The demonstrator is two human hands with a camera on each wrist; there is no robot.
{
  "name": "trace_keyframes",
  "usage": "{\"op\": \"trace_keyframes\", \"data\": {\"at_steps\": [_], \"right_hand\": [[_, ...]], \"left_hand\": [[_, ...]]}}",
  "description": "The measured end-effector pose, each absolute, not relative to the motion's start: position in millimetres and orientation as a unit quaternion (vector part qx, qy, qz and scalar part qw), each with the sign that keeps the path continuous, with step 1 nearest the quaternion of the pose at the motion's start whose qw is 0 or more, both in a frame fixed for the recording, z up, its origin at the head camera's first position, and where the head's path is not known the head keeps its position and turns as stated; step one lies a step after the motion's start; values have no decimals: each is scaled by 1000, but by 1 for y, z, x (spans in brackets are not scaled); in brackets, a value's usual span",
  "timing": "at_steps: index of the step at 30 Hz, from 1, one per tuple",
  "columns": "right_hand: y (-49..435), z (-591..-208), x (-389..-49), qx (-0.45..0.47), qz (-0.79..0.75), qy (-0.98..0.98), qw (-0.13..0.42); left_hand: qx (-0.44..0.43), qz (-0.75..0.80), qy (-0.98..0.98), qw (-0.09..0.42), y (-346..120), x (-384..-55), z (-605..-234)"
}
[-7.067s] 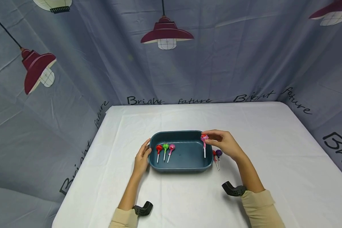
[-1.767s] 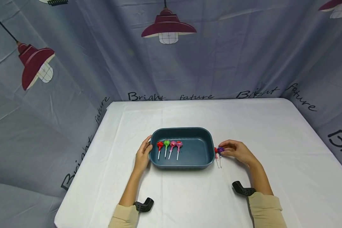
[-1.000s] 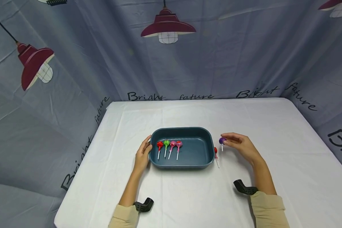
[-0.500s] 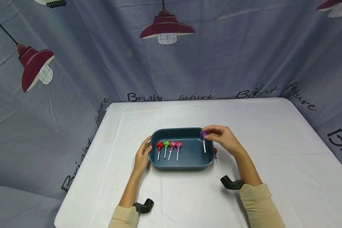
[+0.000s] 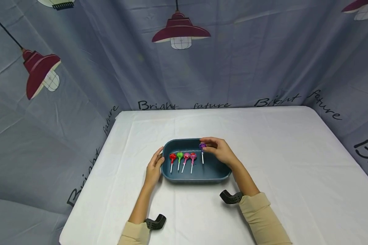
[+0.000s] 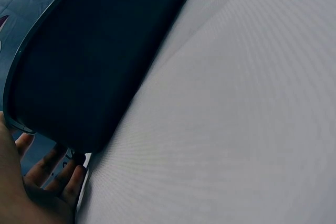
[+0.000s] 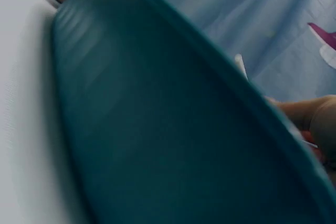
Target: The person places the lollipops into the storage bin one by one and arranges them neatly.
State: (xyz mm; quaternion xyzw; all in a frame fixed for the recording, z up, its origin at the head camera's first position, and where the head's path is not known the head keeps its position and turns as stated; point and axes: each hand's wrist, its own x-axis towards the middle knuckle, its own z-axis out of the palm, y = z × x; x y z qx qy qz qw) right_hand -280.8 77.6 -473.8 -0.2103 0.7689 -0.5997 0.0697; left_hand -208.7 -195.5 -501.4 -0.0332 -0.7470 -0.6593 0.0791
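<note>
My right hand (image 5: 219,149) pinches a purple lollipop (image 5: 202,146) by its wrapped head, over the back right part of the dark teal tray (image 5: 199,179). The white stick hangs downward. Inside, to its left, lie several lollipops side by side: a red one (image 5: 172,157), a green one (image 5: 179,155), a pink one (image 5: 186,156) and a pink-and-red one (image 5: 193,156). My left hand (image 5: 153,170) holds the tray's left end, thumb at the rim and fingers around the outside. In the right wrist view the tray wall (image 7: 157,108) hides most of the right hand (image 7: 310,119).
A white-covered table (image 5: 263,143) lies under the tray. Behind it hangs a grey-blue curtain (image 5: 248,68) printed with lamps and lettering. Black wrist mounts (image 5: 231,197) sit on both forearms; the right forearm crosses the tray's right end.
My right hand took the purple lollipop from beside the tray's right end and carried it left over the tray. The red lollipop there is now hidden. My left hand stays put.
</note>
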Motion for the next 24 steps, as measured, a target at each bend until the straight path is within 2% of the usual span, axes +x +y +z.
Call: {"op": "trace_keyframes", "data": {"at_steps": [13,24], "right_hand": [[67,-482,-281,-228,-490,841,27],[66,-485,-282,-222,-417,879,63]], "left_hand": [[-31,-654,-752,76,-195,-207,-500],[-25,-663,-744,80,-200,-217,-520]]}}
